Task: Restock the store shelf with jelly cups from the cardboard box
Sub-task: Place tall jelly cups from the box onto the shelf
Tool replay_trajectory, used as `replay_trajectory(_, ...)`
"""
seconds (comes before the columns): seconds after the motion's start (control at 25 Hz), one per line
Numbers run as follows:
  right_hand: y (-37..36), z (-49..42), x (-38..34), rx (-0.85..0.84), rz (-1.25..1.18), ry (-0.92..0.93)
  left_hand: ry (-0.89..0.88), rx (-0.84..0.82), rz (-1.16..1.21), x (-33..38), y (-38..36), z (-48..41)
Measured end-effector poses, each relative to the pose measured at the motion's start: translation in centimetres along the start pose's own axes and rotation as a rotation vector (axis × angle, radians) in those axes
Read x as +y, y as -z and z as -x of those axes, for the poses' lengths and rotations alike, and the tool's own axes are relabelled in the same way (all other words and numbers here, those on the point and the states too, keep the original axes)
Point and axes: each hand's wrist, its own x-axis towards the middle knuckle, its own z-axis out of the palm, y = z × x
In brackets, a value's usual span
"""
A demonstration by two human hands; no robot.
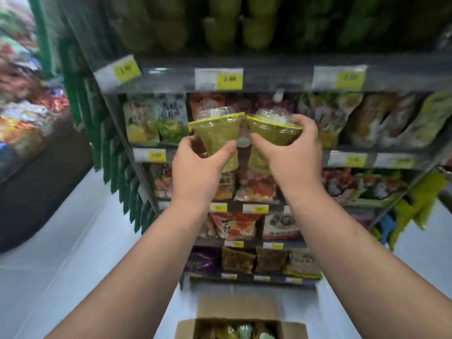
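Left hand (pixel 195 167) is wrapped round one jelly cup (pixel 215 135), right hand (pixel 291 162) round a second cup (pixel 271 135). Both cups wide end up, nearly touching, just below the top shelf (pixel 269 77) edge. Next move's up and in, I'd guess. Cardboard box (pixel 186 329) sits well below that shelf.

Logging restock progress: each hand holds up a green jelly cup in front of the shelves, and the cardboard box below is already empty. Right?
Not empty: the head view shows packed cups inside the cardboard box. The rest stands: the left hand grips the left cup and the right hand grips the right cup, both green, before the shelves.
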Motion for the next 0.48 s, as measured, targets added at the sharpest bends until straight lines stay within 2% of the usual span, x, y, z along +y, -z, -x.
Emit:
replay_trajectory(0.24, 5.3, -3.9, -8.5, 0.141, -0.05, 0.177, -0.183, -0.101, 0.091, 10.7, -1.0, -2.7)
replay_trajectory(0.48, 10.7, -9.5, -13.8, 0.166, -0.076, 0.275, -0.318, -0.105, 0.126, 18.4, -4.7, -5.4)
